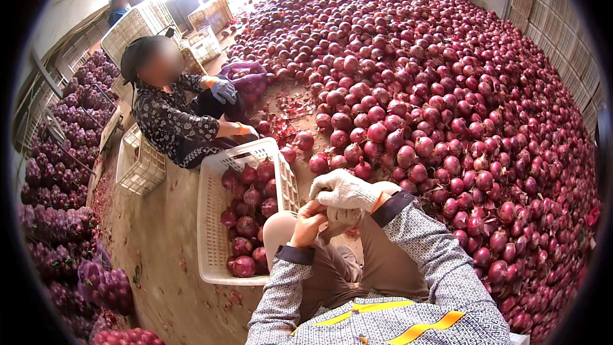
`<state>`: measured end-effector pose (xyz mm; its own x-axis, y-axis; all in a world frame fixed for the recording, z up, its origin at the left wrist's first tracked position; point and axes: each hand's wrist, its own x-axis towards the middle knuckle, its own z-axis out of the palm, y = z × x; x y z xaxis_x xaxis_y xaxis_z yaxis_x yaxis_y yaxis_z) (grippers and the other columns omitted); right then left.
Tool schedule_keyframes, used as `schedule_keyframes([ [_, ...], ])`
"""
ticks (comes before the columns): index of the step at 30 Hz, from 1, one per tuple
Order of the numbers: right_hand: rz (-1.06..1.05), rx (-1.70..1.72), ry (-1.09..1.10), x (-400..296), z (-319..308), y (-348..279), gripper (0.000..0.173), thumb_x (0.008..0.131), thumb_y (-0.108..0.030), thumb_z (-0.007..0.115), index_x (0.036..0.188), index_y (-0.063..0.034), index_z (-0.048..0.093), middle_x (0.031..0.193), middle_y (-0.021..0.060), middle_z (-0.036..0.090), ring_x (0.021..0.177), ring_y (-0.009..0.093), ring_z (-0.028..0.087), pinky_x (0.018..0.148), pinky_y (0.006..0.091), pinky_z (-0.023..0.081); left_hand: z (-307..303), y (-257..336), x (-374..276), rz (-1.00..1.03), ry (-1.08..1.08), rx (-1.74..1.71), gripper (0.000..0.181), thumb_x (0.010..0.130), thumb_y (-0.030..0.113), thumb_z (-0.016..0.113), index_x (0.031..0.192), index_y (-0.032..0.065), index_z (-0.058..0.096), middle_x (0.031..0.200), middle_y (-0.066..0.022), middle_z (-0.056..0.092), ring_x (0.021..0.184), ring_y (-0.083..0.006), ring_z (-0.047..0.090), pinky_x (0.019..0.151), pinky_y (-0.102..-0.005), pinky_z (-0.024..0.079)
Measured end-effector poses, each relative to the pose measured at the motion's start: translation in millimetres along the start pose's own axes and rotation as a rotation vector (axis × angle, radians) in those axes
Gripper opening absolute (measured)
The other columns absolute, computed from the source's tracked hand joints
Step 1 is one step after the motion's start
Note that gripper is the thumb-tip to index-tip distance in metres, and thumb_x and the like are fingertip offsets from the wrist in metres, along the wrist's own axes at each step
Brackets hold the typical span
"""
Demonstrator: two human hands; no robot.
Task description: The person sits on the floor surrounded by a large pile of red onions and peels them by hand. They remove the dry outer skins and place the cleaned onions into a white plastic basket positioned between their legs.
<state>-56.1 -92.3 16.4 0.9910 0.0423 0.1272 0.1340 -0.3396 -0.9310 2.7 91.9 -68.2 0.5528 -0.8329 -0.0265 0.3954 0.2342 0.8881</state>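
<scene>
My bare left hand (308,224) and my right hand (346,192), which wears a white knitted work glove with an orange cuff edge, meet above my lap. Their fingers pinch together on a loose, greyish work glove (340,220) that hangs below the right hand. Part of that loose glove is hidden by my fingers. Just left of my knee stands a white plastic crate (209,230), partly filled with red onions (247,226). Beyond my hands, a few onions (318,163) lie on the floor at the edge of the heap.
A huge heap of red onions (431,105) covers the right side. A co-worker (177,115) in gloves sits beyond the crate, beside a purple mesh sack (246,76). Another crate (142,160) stands behind them. Filled mesh sacks (62,220) line the left.
</scene>
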Motion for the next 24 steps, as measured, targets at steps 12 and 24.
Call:
schedule_keyframes([
  [12, 0.010, -0.097, -0.029, -4, -3, -5, 0.019, 0.084, -0.014, 0.068, 0.097, -0.0001, 0.070, 0.082, 0.0141, 0.071, 0.078, 0.019, 0.070, 0.074, 0.0320, 0.055, 1, -5, 1, -0.025, 0.038, -0.018, 0.040, 0.080, -0.010, 0.056, 0.117, -0.0013, 0.068, 0.104, -0.0052, 0.072, 0.094, -0.0123, 0.065, 0.085, -0.0269, 0.051],
  [24, 0.030, -0.115, -0.025, -4, -7, -12, 0.019, 0.081, -0.006, 0.060, 0.097, 0.0002, 0.070, 0.083, 0.0125, 0.071, 0.079, 0.019, 0.069, 0.075, 0.0330, 0.055, 7, -2, 5, -0.041, 0.019, -0.080, 0.042, 0.078, -0.010, 0.054, 0.118, -0.0024, 0.067, 0.103, -0.0052, 0.071, 0.093, -0.0116, 0.064, 0.083, -0.0251, 0.050],
])
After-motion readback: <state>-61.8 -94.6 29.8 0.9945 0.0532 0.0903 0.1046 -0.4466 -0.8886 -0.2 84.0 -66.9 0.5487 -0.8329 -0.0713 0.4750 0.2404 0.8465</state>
